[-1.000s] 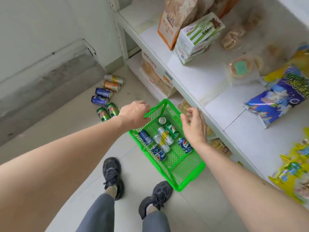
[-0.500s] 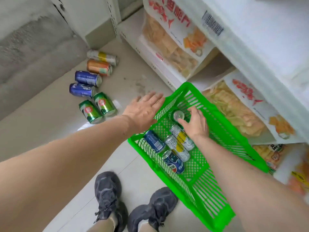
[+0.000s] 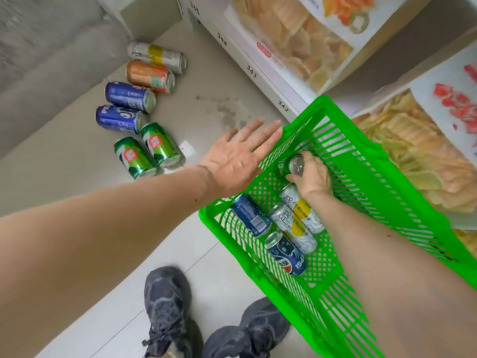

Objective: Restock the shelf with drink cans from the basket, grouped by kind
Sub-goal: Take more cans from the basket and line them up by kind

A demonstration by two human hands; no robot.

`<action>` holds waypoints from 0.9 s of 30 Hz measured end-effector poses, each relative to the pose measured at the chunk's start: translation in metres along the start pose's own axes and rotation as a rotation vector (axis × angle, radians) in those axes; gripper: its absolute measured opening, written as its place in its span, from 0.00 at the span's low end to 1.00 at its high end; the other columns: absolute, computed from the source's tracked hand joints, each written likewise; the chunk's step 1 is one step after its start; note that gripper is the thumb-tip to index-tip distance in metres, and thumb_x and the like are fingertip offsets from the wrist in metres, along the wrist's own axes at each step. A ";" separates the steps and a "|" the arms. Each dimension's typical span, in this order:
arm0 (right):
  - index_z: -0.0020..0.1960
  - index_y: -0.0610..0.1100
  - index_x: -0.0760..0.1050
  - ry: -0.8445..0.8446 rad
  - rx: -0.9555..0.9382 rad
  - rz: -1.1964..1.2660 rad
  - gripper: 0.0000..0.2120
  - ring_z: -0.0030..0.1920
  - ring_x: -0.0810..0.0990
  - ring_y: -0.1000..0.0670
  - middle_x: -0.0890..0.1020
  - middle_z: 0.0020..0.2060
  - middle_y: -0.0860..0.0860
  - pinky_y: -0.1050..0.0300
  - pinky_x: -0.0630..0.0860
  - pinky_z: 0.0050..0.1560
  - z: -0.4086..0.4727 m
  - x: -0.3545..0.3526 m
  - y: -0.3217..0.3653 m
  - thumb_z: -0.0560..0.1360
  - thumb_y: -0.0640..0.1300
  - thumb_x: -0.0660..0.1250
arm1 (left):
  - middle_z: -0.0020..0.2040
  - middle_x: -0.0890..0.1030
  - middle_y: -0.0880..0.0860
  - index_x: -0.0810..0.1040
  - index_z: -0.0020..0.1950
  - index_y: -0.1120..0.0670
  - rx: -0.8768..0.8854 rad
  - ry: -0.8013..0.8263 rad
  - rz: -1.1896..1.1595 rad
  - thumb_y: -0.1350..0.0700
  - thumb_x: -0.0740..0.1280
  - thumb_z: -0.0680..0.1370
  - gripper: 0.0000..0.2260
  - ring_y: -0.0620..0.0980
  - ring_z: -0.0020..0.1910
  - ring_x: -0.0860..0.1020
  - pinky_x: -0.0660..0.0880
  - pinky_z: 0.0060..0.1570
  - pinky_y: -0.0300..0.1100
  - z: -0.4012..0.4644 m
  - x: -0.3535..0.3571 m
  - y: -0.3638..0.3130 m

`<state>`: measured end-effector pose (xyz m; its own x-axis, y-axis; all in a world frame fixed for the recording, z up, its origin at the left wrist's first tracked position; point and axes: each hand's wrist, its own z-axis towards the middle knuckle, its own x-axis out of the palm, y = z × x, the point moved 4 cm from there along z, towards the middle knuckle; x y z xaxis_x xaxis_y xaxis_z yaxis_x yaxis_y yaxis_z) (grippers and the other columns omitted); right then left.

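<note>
A green plastic basket (image 3: 371, 161) sits on the floor beside the low shelf (image 3: 260, 73). Inside it my right hand (image 3: 313, 177) grips a green can (image 3: 293, 165) by its top end. Two white-and-yellow cans (image 3: 300, 210), a dark blue can (image 3: 250, 215) and a blue cola can (image 3: 285, 250) lie on the basket's floor. My left hand (image 3: 240, 156) hovers with fingers spread flat at the basket's left rim. On the floor to the left lie two green cans (image 3: 147, 151), two blue cans (image 3: 124, 107), an orange can (image 3: 149, 76) and a white-and-yellow can (image 3: 157, 56).
Large snack bags (image 3: 291, 34) fill the bottom shelf, whose edge carries number labels. More snack bags (image 3: 423, 153) lie behind the basket. My two dark shoes (image 3: 167, 306) stand on the tiled floor just below the basket. A grey wall step runs along the left.
The camera has dropped closer to the floor. My right hand has closed round the green can at the basket's far end. My left hand has spread flat by the rim.
</note>
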<state>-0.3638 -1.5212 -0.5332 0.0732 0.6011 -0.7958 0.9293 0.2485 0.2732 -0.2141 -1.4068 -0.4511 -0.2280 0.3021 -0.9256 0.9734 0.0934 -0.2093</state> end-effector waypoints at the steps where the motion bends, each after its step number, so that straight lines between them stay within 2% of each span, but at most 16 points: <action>1: 0.74 0.43 0.65 0.006 0.007 0.013 0.34 0.64 0.74 0.40 0.74 0.65 0.39 0.51 0.70 0.62 -0.001 -0.003 0.000 0.72 0.44 0.75 | 0.79 0.39 0.48 0.37 0.78 0.51 -0.008 0.020 0.009 0.47 0.58 0.80 0.36 0.54 0.78 0.44 0.55 0.74 0.54 0.000 -0.001 0.000; 6: 0.73 0.44 0.66 0.011 0.032 0.088 0.33 0.65 0.74 0.40 0.75 0.66 0.41 0.50 0.71 0.61 -0.021 -0.041 0.005 0.73 0.48 0.74 | 0.78 0.37 0.47 0.36 0.78 0.50 -0.033 0.152 0.043 0.45 0.59 0.80 0.37 0.53 0.78 0.42 0.53 0.74 0.54 -0.002 -0.020 -0.003; 10: 0.69 0.45 0.71 0.016 0.009 0.119 0.28 0.62 0.76 0.41 0.79 0.61 0.42 0.53 0.72 0.57 -0.051 -0.092 0.018 0.73 0.52 0.73 | 0.79 0.37 0.48 0.37 0.78 0.51 -0.080 0.251 0.070 0.44 0.61 0.79 0.39 0.52 0.78 0.43 0.53 0.74 0.55 -0.015 -0.048 -0.015; 16: 0.64 0.47 0.76 0.043 -0.053 0.148 0.24 0.58 0.79 0.44 0.82 0.57 0.46 0.59 0.70 0.51 -0.116 -0.185 0.051 0.71 0.54 0.74 | 0.79 0.40 0.50 0.43 0.79 0.52 -0.084 0.307 0.022 0.44 0.65 0.78 0.39 0.52 0.78 0.47 0.58 0.73 0.55 -0.039 -0.136 -0.052; 19: 0.59 0.47 0.78 0.057 -0.104 0.133 0.20 0.53 0.80 0.45 0.82 0.51 0.48 0.60 0.67 0.46 -0.153 -0.232 0.071 0.71 0.55 0.73 | 0.79 0.47 0.52 0.46 0.79 0.53 -0.109 0.280 -0.011 0.45 0.66 0.77 0.39 0.54 0.77 0.51 0.60 0.72 0.56 -0.051 -0.189 -0.067; 22: 0.51 0.47 0.80 0.055 -0.143 0.095 0.15 0.45 0.78 0.47 0.82 0.43 0.49 0.59 0.66 0.43 -0.191 -0.280 0.091 0.72 0.57 0.72 | 0.76 0.59 0.55 0.51 0.77 0.55 -0.132 0.232 -0.048 0.44 0.69 0.75 0.39 0.56 0.74 0.59 0.67 0.68 0.56 -0.068 -0.240 -0.079; 27: 0.47 0.46 0.80 0.044 -0.160 0.074 0.19 0.37 0.85 0.48 0.85 0.37 0.48 0.53 0.80 0.49 -0.249 -0.348 0.118 0.70 0.62 0.72 | 0.67 0.71 0.55 0.59 0.73 0.55 -0.124 0.175 -0.102 0.42 0.70 0.72 0.36 0.57 0.67 0.69 0.72 0.62 0.55 -0.104 -0.310 -0.101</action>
<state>-0.3691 -1.5120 -0.0898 0.1203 0.6543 -0.7466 0.8523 0.3176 0.4156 -0.2443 -1.4114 -0.1105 -0.3361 0.4437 -0.8307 0.9372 0.2448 -0.2485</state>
